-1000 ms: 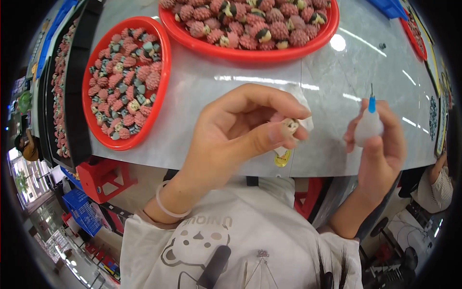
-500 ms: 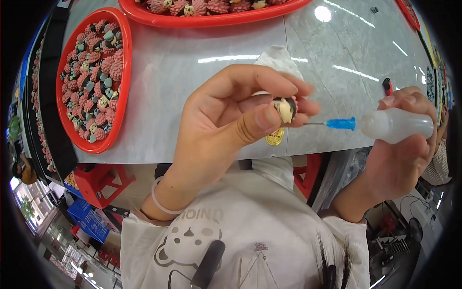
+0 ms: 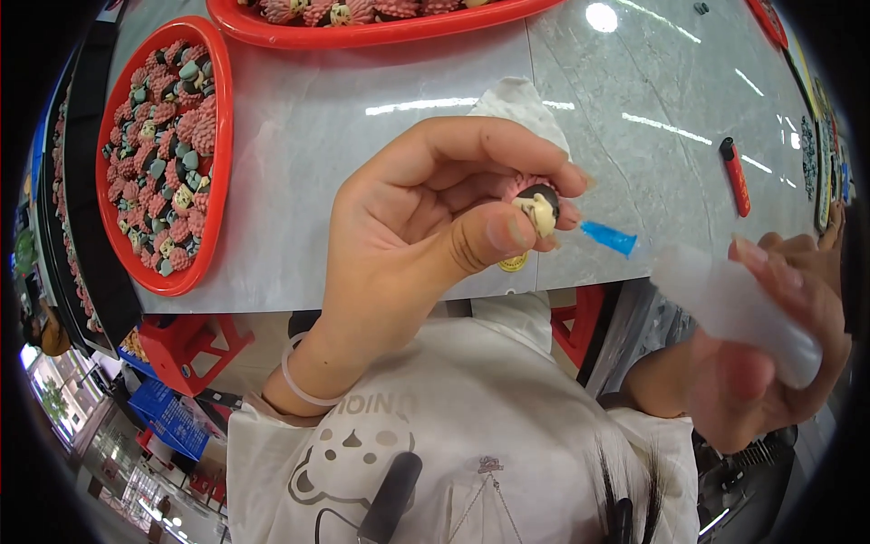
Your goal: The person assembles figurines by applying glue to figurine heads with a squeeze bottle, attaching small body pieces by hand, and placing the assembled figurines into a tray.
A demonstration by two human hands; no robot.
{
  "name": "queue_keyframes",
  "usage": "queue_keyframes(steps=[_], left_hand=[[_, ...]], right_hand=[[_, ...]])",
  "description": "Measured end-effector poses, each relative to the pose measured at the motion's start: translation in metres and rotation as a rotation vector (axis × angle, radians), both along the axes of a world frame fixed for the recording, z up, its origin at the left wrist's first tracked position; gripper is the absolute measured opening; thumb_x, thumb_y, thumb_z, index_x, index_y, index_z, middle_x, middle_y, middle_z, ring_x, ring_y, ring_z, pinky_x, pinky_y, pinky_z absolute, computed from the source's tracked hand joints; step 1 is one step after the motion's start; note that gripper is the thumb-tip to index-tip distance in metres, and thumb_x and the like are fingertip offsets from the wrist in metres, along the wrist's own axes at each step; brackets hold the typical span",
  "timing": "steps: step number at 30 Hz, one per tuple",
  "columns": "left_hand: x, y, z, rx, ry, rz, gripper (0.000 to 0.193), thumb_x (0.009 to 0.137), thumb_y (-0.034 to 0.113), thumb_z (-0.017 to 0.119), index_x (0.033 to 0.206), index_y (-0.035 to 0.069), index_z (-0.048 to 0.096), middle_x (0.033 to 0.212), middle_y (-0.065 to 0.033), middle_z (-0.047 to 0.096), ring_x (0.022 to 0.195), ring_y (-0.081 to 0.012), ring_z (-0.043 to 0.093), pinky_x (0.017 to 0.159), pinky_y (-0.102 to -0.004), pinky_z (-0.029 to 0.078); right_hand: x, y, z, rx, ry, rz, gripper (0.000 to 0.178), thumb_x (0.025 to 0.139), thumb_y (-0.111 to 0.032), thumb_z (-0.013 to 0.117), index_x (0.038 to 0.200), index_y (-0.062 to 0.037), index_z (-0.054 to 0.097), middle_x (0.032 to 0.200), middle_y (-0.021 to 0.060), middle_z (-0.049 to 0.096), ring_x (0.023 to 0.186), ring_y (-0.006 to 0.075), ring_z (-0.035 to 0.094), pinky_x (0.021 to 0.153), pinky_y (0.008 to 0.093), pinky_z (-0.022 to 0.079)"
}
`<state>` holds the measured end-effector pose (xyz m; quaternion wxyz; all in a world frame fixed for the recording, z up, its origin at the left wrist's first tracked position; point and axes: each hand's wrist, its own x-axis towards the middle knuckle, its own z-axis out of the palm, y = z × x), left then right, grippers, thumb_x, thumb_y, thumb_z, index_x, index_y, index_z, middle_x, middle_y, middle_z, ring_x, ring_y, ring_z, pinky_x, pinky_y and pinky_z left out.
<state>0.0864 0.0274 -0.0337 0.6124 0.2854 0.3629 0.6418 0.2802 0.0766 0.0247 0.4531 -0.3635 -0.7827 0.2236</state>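
Between the thumb and fingers of my left hand [image 3: 426, 208] is a small figurine head [image 3: 536, 210], with a pale face, dark hair and a ridged pink part behind. My right hand [image 3: 770, 335] grips a translucent white squeeze bottle [image 3: 734, 304], tilted so that its front end points up and left. A blue needle tip [image 3: 609, 238] on the bottle's front reaches toward the figurine head, close to my left fingertips. Whether the needle touches the piece I cannot tell. The right hand and bottle are somewhat blurred.
An oval red tray [image 3: 227, 154] of pink, black and grey pieces stands at the left. Another red tray [image 3: 390, 36] of similar pieces is at the far edge. A white tissue [image 3: 517, 95] lies behind my left hand, and a red and black pen-like tool [image 3: 736, 177] lies at the right.
My right hand has lowered and tilted the bottle, its needle now slanting up toward the figurine head. The left hand has turned the piece slightly. The red and black tool is now uncovered.
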Motion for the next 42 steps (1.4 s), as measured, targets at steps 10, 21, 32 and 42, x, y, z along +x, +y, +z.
queue_keyframes(steps=[10, 21, 32, 42], left_hand=[[-0.003, -0.002, 0.002, -0.015, -0.020, 0.004, 0.039, 0.076, 0.028, 0.061, 0.099, 0.001, 0.045, 0.092, -0.0131, 0.052, 0.078, -0.0184, 0.055, 0.062, -0.0224, 0.045], [-0.002, -0.001, 0.001, 0.009, -0.185, -0.020, 0.030, 0.078, 0.016, 0.059, 0.097, -0.005, 0.047, 0.098, -0.0191, 0.053, 0.084, -0.0195, 0.057, 0.070, -0.0258, 0.048], [-0.003, -0.004, 0.004, -0.051, -0.139, -0.046, 0.032, 0.076, 0.021, 0.062, 0.093, -0.002, 0.047, 0.095, -0.0179, 0.053, 0.081, -0.0205, 0.057, 0.067, -0.0262, 0.048], [-0.003, 0.000, 0.009, -0.104, -0.189, -0.047, 0.035, 0.076, 0.029, 0.061, 0.091, 0.004, 0.043, 0.089, -0.0102, 0.048, 0.075, -0.0159, 0.054, 0.061, -0.0184, 0.043]], right_hand=[[0.019, 0.030, 0.004, -0.287, 0.122, 0.228, 0.045, 0.077, -0.023, 0.055, 0.104, 0.0103, 0.042, 0.090, 0.0247, 0.051, 0.076, 0.0263, 0.053, 0.066, 0.0332, 0.044], [-0.025, 0.067, -0.042, -0.235, -0.030, 0.051, 0.032, 0.069, 0.007, 0.058, 0.099, 0.0019, 0.047, 0.093, 0.0123, 0.056, 0.088, 0.0181, 0.054, 0.076, 0.0257, 0.041], [0.017, 0.176, -0.031, -0.097, -0.247, -0.153, 0.019, 0.077, -0.002, 0.051, 0.095, -0.0004, 0.057, 0.092, 0.0047, 0.058, 0.082, 0.0096, 0.054, 0.075, 0.0223, 0.041], [0.015, 0.117, -0.007, -0.419, 0.105, 0.014, 0.020, 0.080, -0.006, 0.051, 0.098, 0.0032, 0.052, 0.092, 0.0094, 0.052, 0.072, 0.0133, 0.053, 0.065, 0.0212, 0.041]])
